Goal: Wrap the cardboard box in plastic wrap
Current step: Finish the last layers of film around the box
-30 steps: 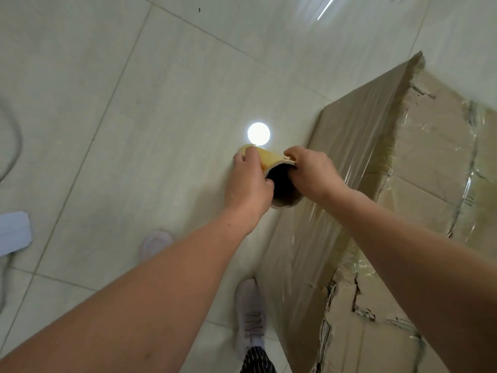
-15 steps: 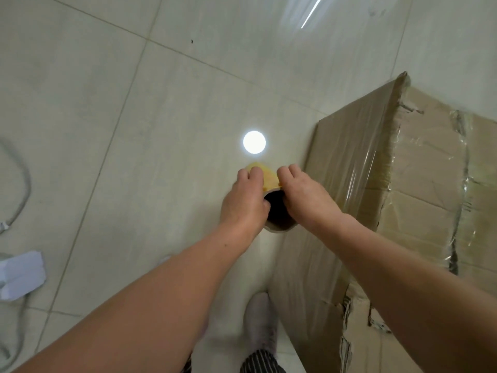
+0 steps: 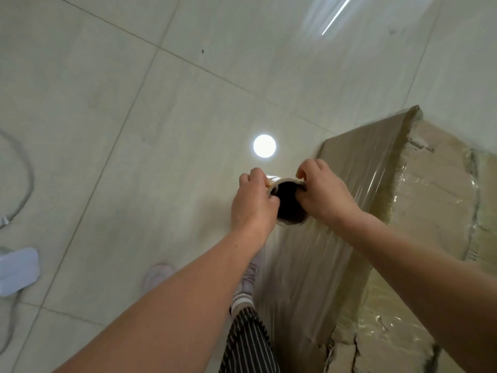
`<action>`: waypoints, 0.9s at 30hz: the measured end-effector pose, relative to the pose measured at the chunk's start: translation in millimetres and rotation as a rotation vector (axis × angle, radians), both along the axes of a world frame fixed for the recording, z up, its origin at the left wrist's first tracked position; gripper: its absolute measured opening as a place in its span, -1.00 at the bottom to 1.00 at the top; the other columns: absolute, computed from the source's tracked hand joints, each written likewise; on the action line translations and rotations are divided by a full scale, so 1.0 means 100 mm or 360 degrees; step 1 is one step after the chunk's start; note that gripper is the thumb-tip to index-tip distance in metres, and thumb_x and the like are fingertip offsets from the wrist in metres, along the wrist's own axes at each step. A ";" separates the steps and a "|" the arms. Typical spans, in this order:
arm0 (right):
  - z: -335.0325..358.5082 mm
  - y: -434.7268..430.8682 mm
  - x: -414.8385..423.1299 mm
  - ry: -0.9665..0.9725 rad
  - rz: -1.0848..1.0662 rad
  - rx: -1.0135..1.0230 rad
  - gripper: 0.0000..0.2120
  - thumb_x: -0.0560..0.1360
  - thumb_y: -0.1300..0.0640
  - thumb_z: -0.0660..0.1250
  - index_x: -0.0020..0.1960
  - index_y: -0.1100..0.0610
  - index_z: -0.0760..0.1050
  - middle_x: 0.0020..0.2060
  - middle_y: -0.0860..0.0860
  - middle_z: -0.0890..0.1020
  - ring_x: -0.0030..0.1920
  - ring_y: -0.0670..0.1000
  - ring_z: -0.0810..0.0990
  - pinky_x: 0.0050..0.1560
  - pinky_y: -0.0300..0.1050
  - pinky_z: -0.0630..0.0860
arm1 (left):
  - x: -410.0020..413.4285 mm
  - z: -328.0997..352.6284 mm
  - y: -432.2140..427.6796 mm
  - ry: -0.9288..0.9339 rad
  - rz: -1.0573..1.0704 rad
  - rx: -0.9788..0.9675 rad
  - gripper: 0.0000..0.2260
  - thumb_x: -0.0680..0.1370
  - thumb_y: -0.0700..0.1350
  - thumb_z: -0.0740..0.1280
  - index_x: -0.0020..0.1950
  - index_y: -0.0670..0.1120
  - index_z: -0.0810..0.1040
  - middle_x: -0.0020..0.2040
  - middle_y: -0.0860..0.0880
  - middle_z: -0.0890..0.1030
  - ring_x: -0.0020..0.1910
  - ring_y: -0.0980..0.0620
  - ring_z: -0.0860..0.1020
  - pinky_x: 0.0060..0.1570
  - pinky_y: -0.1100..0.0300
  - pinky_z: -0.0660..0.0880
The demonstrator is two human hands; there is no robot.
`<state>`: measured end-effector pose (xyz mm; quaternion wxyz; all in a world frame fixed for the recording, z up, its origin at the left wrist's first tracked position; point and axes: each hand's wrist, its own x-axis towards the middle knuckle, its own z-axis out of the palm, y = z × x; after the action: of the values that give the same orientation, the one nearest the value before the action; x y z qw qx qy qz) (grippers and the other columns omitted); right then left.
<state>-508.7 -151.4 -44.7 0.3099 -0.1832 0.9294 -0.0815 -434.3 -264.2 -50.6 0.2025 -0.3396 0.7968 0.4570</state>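
A large cardboard box (image 3: 435,200) stands on the tiled floor at the right, its near side face covered in clear plastic film (image 3: 349,205). I look down the open end of the plastic wrap roll (image 3: 289,204), held upright just left of the box. My left hand (image 3: 254,203) grips the roll's rim from the left, thumb hooked inside the core. My right hand (image 3: 322,191) grips the rim from the right, fingers curled into the core. Film stretches from the roll down along the box face.
My feet in light shoes (image 3: 158,274) and a striped trouser leg (image 3: 247,343) are below the roll. A white power strip (image 3: 17,269) with a grey cable (image 3: 25,179) lies on the floor at the left. A lamp reflection (image 3: 264,146) shines on the tile.
Both hands shifted their hold on the roll's rim; the roll now points its open end more straight at me. The view moved back from the box, and the power strip came further into view.
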 end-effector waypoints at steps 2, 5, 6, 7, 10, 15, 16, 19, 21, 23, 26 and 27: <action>0.00 0.01 0.02 -0.0222 -0.0350 0.0041 -0.70 0.44 0.20 0.31 0.15 0.15 0.37 0.00 0.04 0.47 -0.07 0.08 0.46 -0.17 -0.12 0.37 | 0.00 0.02 -0.01 -0.0030 -0.0008 -0.0032 -0.84 0.50 -0.23 0.24 0.04 -0.09 0.34 0.05 -0.04 0.37 -0.20 -0.06 0.42 -0.23 0.14 0.32; -0.03 0.03 0.06 -0.0426 -0.0640 0.0004 -0.74 0.44 0.27 0.29 0.11 0.19 0.35 -0.03 0.08 0.48 -0.08 0.07 0.43 -0.22 -0.13 0.34 | -0.03 0.05 0.02 -0.0053 -0.0182 -0.0125 -0.82 0.51 -0.25 0.22 0.08 -0.11 0.32 0.06 -0.07 0.36 -0.21 -0.07 0.39 -0.25 0.12 0.31; -0.05 0.03 0.06 -0.0433 -0.0640 -0.0015 -0.76 0.44 0.30 0.26 0.09 0.21 0.34 -0.02 0.11 0.48 -0.08 0.09 0.44 -0.18 -0.12 0.34 | -0.06 0.06 0.02 -0.0045 -0.0299 -0.0200 -0.80 0.50 -0.27 0.21 0.10 -0.12 0.32 0.06 -0.08 0.35 -0.20 -0.06 0.37 -0.26 0.11 0.31; -0.06 0.02 0.06 -0.0421 -0.0612 -0.0026 -0.78 0.44 0.32 0.24 0.07 0.23 0.34 -0.02 0.13 0.47 -0.08 0.10 0.44 -0.17 -0.10 0.34 | -0.09 0.06 0.03 -0.0026 -0.0416 -0.0290 -0.78 0.50 -0.28 0.20 0.12 -0.11 0.31 0.06 -0.09 0.35 -0.18 -0.04 0.34 -0.27 0.10 0.31; -0.08 0.02 0.01 -0.0338 -0.0404 -0.0047 -0.82 0.43 0.36 0.18 0.03 0.26 0.34 -0.03 0.16 0.46 -0.09 0.12 0.44 -0.16 -0.06 0.37 | -0.21 0.05 0.03 0.0034 -0.0753 -0.0481 -0.72 0.49 -0.30 0.19 0.17 -0.10 0.30 0.07 -0.10 0.35 -0.12 -0.02 0.29 -0.28 0.10 0.30; -0.05 0.00 -0.21 -0.0176 0.0129 -0.0029 -0.83 0.47 0.36 0.14 0.05 0.26 0.34 0.02 0.18 0.46 -0.08 0.12 0.42 -0.15 -0.07 0.35 | -0.33 0.06 0.03 0.0071 -0.0773 -0.0474 -0.79 0.51 -0.29 0.17 0.12 -0.13 0.30 0.03 -0.10 0.37 -0.23 -0.02 0.32 -0.30 0.12 0.26; -0.05 -0.02 -0.29 -0.0108 0.0271 -0.0011 -0.82 0.47 0.36 0.13 0.07 0.26 0.34 0.04 0.19 0.45 -0.03 0.14 0.43 -0.14 -0.07 0.35 | -0.37 0.07 0.04 0.0088 -0.0700 -0.0451 -0.81 0.51 -0.28 0.17 0.11 -0.14 0.31 0.02 -0.09 0.36 -0.26 -0.03 0.33 -0.31 0.11 0.26; -0.06 -0.06 -0.56 0.0140 0.0637 0.0041 -0.79 0.50 0.34 0.12 0.13 0.27 0.34 0.08 0.19 0.44 0.06 0.15 0.41 -0.15 -0.12 0.25 | -0.52 0.09 0.09 0.0137 -0.0408 -0.0375 -0.83 0.51 -0.26 0.20 0.09 -0.15 0.33 0.01 -0.07 0.38 -0.27 -0.08 0.41 -0.31 0.06 0.35; -0.07 -0.02 -0.67 0.0232 0.0728 0.0055 -0.79 0.53 0.31 0.11 0.16 0.27 0.33 0.09 0.17 0.43 0.07 0.14 0.40 -0.16 -0.11 0.26 | -0.61 0.08 0.14 0.0144 -0.0249 -0.0326 -0.84 0.50 -0.27 0.20 0.06 -0.15 0.33 0.02 -0.06 0.39 -0.24 -0.10 0.45 -0.27 0.03 0.42; -0.08 0.06 -0.65 0.0227 0.0673 0.0001 -0.78 0.52 0.31 0.11 0.16 0.27 0.34 0.07 0.15 0.42 0.06 0.14 0.40 -0.15 -0.06 0.34 | -0.64 0.05 0.19 0.0141 -0.0227 -0.0302 -0.84 0.50 -0.27 0.21 0.06 -0.15 0.33 0.04 -0.08 0.40 -0.21 -0.11 0.46 -0.25 0.02 0.43; -0.09 0.18 -0.56 0.0084 0.0143 -0.0179 -0.78 0.46 0.32 0.16 0.11 0.25 0.35 0.03 0.12 0.44 -0.01 0.12 0.42 -0.14 -0.02 0.39 | -0.61 0.02 0.24 0.0143 -0.0221 -0.0309 -0.84 0.51 -0.26 0.21 0.07 -0.16 0.32 0.05 -0.09 0.40 -0.20 -0.11 0.46 -0.23 0.01 0.44; -0.09 0.21 -0.54 0.0010 -0.0088 -0.0209 -0.79 0.44 0.30 0.20 0.07 0.22 0.35 -0.01 0.10 0.45 -0.06 0.10 0.43 -0.18 -0.06 0.36 | -0.60 0.02 0.23 0.0136 -0.0201 -0.0316 -0.85 0.52 -0.26 0.20 0.07 -0.16 0.32 0.06 -0.10 0.40 -0.21 -0.11 0.46 -0.25 0.02 0.44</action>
<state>-562.8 -130.0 -53.5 0.2919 -0.1776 0.9277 -0.1504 -494.2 -240.9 -48.3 0.1620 -0.2875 0.8658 0.3762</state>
